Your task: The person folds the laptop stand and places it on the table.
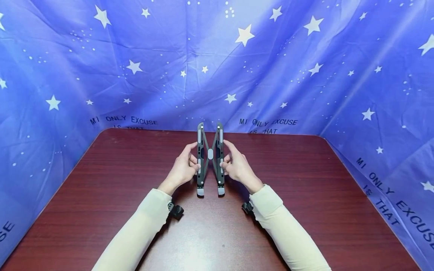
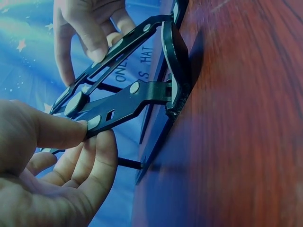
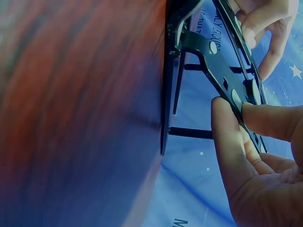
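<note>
A black folding stand (image 1: pixel 210 154) with grey pads stands at the table's middle, its two side rails a small gap apart and joined by crossed bars at a grey hub. The left hand (image 1: pixel 183 165) pinches the left rail (image 2: pixel 123 106) between thumb and fingers. On the other side the right hand (image 1: pixel 239 165) pinches the right rail (image 3: pixel 220 71) the same way. In the left wrist view the left thumb lies on a round pad, fingers beneath the rail. The stand's lower bars touch the tabletop in both wrist views.
The dark red wooden table (image 1: pixel 135 210) reaches back to a blue curtain (image 1: pixel 183 45) with white stars and printed words, which also hangs at both sides. Small black devices (image 1: pixel 176 210) are strapped at both wrists.
</note>
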A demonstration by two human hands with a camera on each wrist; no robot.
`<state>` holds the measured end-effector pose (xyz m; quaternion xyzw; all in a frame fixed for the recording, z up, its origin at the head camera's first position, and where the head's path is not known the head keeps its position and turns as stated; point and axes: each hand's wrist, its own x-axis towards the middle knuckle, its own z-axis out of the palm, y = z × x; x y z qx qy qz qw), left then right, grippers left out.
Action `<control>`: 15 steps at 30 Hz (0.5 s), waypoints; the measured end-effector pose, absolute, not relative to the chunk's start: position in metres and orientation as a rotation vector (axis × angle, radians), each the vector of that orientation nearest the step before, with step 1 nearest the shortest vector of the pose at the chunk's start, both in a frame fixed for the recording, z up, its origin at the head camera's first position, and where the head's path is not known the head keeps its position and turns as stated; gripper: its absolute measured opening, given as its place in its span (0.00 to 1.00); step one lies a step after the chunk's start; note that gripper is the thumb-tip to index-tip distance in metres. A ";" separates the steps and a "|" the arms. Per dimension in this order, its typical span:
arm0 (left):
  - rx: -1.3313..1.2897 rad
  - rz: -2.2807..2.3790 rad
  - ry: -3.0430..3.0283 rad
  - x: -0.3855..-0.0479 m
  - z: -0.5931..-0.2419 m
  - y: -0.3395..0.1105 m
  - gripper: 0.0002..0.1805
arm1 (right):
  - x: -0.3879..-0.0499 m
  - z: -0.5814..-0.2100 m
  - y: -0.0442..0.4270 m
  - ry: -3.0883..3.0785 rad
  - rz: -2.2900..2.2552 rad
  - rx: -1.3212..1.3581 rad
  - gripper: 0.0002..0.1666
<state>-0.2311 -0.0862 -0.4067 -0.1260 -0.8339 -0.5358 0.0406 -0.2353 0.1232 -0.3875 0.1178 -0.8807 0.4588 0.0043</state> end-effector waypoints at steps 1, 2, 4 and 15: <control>-0.387 -1.640 -2.551 -0.231 -0.407 -0.085 0.44 | -0.235 -0.388 0.123 -2.758 1.442 0.370 0.48; -0.388 -1.635 -2.550 -0.231 -0.407 -0.085 0.44 | -0.235 -0.387 0.122 -2.757 1.446 0.371 0.48; -0.385 -1.635 -2.550 -0.231 -0.407 -0.083 0.44 | -0.235 -0.387 0.121 -2.755 1.445 0.365 0.48; -0.353 -1.650 -2.590 -0.231 -0.405 -0.071 0.44 | -0.233 -0.387 0.115 -2.776 1.425 0.342 0.48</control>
